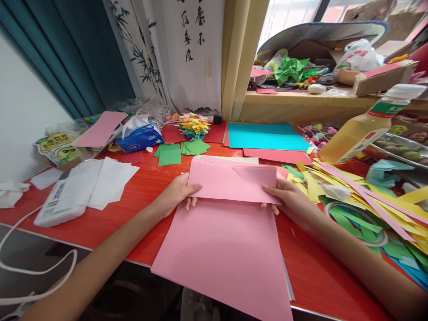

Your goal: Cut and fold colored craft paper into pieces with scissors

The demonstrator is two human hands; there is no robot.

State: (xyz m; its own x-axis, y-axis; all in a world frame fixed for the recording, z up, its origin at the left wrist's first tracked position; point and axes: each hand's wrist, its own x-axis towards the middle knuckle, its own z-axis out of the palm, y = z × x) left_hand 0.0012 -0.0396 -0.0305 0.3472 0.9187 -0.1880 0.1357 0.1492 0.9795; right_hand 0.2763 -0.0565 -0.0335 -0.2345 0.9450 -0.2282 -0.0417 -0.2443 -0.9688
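Between my two hands is a pink sheet of paper (230, 183), its far part folded over into a wide band. My left hand (182, 189) grips the band's left end, thumb on top and fingertips curled beneath. At the right end my right hand (282, 194) pinches it the same way. Below the band lies a larger pink paper surface (224, 249), reaching past the table's near edge; whether it is the same sheet I cannot tell. Edges of other pale sheets show under its right side.
Green paper squares (169, 154), a blue tissue pack (138, 137) and a folded-paper piece (194, 125) are behind. Blue sheets (267, 135) lie at the back. Right of me are paper strips (371, 196), a tape roll (356, 223) and a bottle (361, 129). A white device (63, 203) sits left.
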